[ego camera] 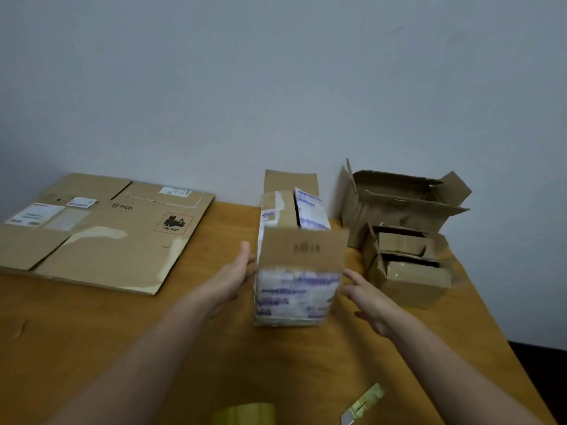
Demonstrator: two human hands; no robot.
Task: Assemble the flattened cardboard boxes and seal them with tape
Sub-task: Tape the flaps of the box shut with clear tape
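Small tape-patched brown cardboard box (294, 280), flaps unsealed | left grip (237, 273), right grip (366, 297) wide, flanking | risk: squeezing may skew walls

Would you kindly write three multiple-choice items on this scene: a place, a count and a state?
1. The large brown PICO-printed cardboard carton is: A sealed; B upright; C flat.
2. The yellowish roll of tape lies: A inside a box; B at the wooden table's near edge; C on the carton.
3. Open brown boxes right of the white-and-purple taped box: A one; B two; C four.
Answers: C, it lies unfolded on the table; B, it sits nearest the camera; B, a larger box and a smaller box stand there.
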